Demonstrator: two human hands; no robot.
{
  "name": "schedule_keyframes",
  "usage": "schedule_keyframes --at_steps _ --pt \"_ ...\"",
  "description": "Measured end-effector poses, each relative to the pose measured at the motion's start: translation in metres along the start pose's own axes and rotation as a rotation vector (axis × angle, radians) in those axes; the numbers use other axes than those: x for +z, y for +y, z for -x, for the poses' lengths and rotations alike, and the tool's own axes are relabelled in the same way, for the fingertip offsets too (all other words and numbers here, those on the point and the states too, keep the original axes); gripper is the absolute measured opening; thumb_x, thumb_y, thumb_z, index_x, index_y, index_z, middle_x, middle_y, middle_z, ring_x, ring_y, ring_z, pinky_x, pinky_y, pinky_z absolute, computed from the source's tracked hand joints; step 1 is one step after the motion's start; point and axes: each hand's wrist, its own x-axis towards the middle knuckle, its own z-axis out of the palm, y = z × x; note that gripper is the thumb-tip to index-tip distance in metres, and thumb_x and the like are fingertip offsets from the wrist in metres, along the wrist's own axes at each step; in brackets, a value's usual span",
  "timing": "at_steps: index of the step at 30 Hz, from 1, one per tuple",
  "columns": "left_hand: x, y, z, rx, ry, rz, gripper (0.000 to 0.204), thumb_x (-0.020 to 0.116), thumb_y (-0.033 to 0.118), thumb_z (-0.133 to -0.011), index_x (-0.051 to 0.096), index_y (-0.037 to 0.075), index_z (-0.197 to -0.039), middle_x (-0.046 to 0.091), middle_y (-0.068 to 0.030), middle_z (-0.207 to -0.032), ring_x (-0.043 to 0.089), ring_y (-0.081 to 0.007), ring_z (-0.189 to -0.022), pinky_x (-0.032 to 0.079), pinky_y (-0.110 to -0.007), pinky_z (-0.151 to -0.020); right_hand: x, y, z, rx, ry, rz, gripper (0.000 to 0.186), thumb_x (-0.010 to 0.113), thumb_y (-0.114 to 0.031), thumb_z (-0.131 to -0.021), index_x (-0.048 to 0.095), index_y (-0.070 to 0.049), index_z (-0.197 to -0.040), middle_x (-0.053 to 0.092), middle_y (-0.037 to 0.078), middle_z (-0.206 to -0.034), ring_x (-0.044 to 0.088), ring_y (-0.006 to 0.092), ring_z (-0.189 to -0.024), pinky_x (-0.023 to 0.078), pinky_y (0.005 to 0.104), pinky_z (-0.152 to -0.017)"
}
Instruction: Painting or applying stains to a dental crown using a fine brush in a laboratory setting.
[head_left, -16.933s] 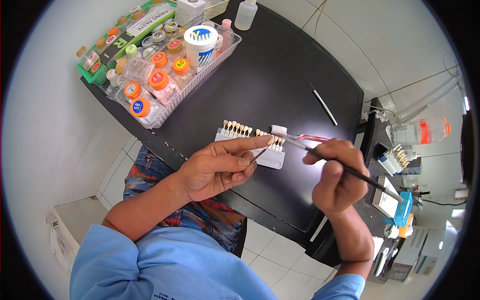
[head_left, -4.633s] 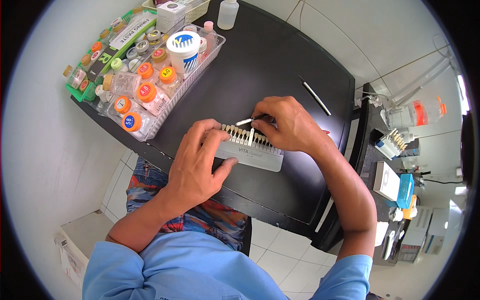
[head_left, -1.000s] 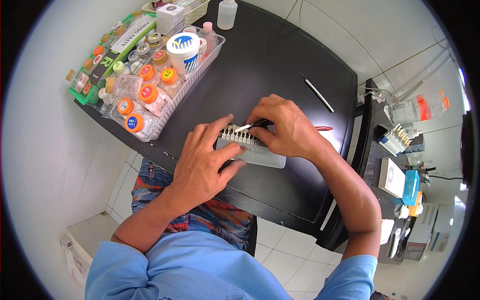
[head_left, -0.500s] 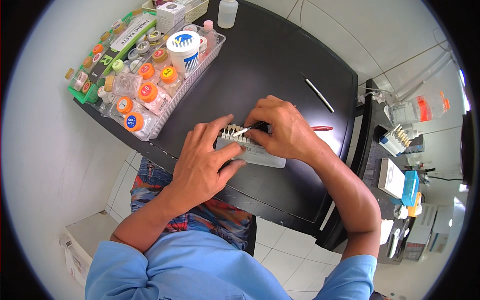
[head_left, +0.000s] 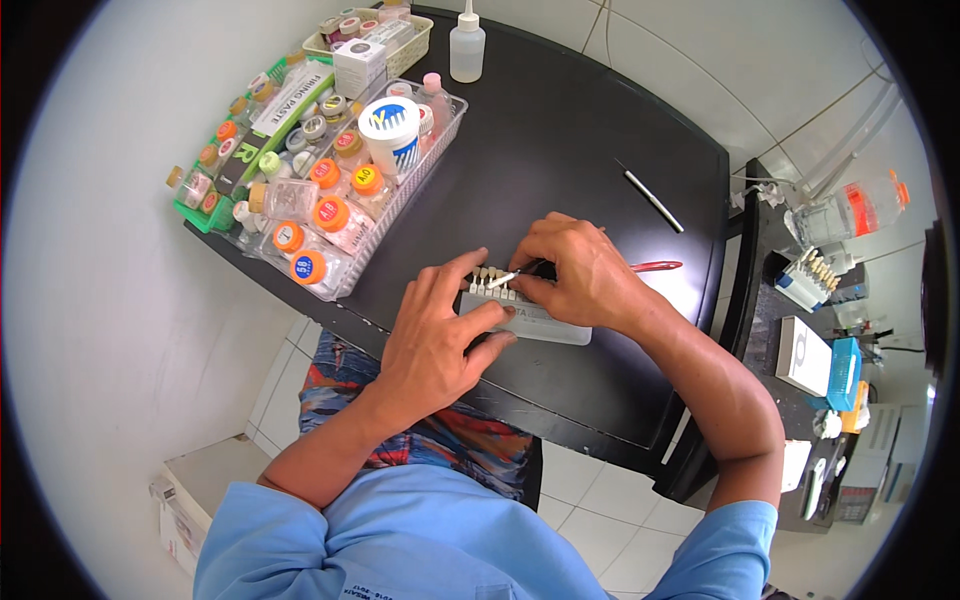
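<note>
A tooth shade guide (head_left: 555, 328), with a pale grey holder and a row of small tooth-coloured tabs, lies on the black table in front of me. My left hand (head_left: 435, 335) straddles its left end, the index finger behind the tabs and the thumb along the front, gripping it. My right hand (head_left: 572, 268) is bent over the right part of the guide, fingers pinched together. From its fingertips a slim white piece (head_left: 503, 280) slants across the tabs; its kind is too small to tell. The right hand hides the tabs at that end.
A clear basket (head_left: 400, 190) full of small orange-capped jars stands at the left, beside a green basket (head_left: 205, 215). Behind is a squeeze bottle (head_left: 467, 50). A thin white-handled tool (head_left: 653, 200) and a red handle (head_left: 657, 266) lie to the right. A side bench holds another shade guide (head_left: 805, 280).
The whole view has shifted, so everything sits a little further right and lower. Both hands stay at the shade guide, and the white piece remains by the right fingertips.
</note>
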Motion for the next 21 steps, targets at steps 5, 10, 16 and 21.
schedule_keyframes --at_steps 5,10,16,21 --pt "-0.001 0.001 0.000 -0.008 0.009 0.002 0.028 0.091 0.018 -0.079 0.081 0.012 -0.104 0.055 -0.0167 -0.151 0.060 -0.0335 -0.115 0.050 -0.046 -0.102 -0.005 -0.005 -0.002 0.016 -0.012 0.016 0.017 0.084 -0.015 -0.081 0.080 -0.002 -0.090 0.074 0.015 -0.086 0.070 0.0350 -0.091 0.057 0.0478 -0.078" --pt "-0.002 0.000 -0.001 0.001 -0.017 0.013 0.027 0.088 0.023 -0.084 0.080 0.014 -0.108 0.052 -0.0187 -0.152 0.058 -0.0356 -0.121 0.048 -0.048 -0.103 -0.016 -0.002 0.000 -0.004 0.032 0.005 0.018 0.084 -0.016 -0.083 0.079 -0.002 -0.093 0.073 0.015 -0.087 0.070 0.0347 -0.090 0.056 0.0477 -0.079" --pt "-0.001 0.000 0.000 -0.007 -0.001 0.022 0.028 0.089 0.021 -0.083 0.081 0.013 -0.108 0.054 -0.0183 -0.151 0.059 -0.0349 -0.118 0.049 -0.047 -0.103 -0.053 -0.003 0.006 0.047 0.169 -0.007 0.015 0.078 -0.013 -0.089 0.075 -0.001 -0.098 0.072 0.015 -0.089 0.071 0.0360 -0.086 0.057 0.0466 -0.076" --pt "-0.001 0.001 -0.002 -0.007 0.015 0.042 0.029 0.090 0.020 -0.081 0.082 0.013 -0.108 0.056 -0.0173 -0.150 0.059 -0.0338 -0.116 0.049 -0.046 -0.103 -0.042 0.002 0.014 0.036 0.034 0.044 0.012 0.077 -0.010 -0.089 0.074 -0.001 -0.097 0.070 0.015 -0.090 0.071 0.0368 -0.088 0.055 0.0485 -0.076"
